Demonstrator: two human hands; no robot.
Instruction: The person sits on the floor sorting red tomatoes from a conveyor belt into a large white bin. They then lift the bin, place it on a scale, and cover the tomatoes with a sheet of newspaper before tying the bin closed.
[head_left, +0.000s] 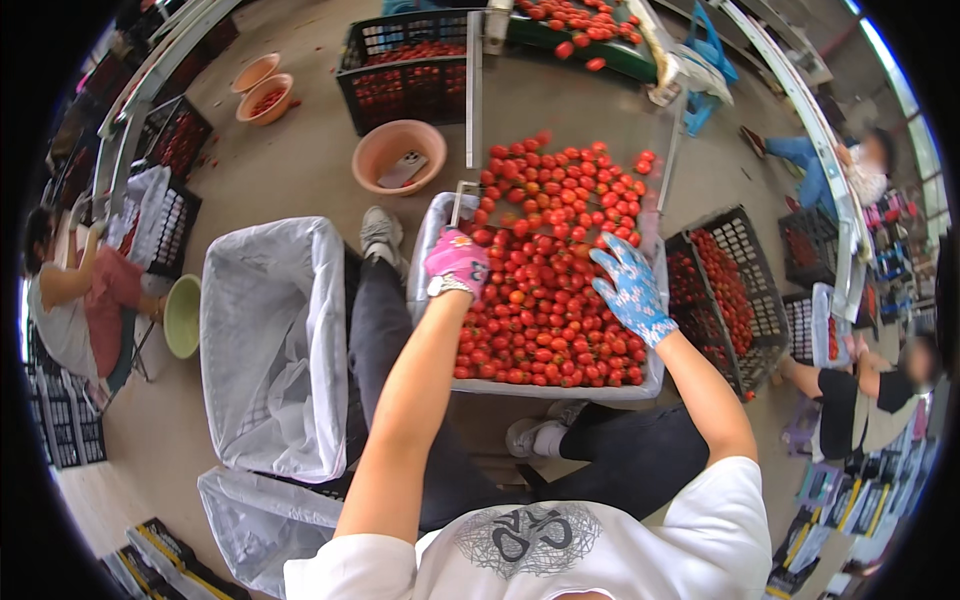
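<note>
Cherry tomatoes (540, 322) fill a crate with a pale plastic liner (559, 391) in front of me. More tomatoes lie on a clear chute (574, 101) that leads down into its far side. My left hand (457, 264), in a pink patterned glove, is at the crate's left rim with its fingers curled beside a thin metal bracket (456, 204); whether it grips the bracket is unclear. In a blue floral glove, my right hand (634, 290) rests with spread fingers on the tomatoes near the right rim, holding nothing that I can see.
Lined crates (281, 345) stand at my left. A black crate of tomatoes (761, 300) is close on the right, another (409, 67) farther ahead. An orange basin (367, 161) holds a phone. Above is a green conveyor (585, 54) with tomatoes. Several people sit at both sides.
</note>
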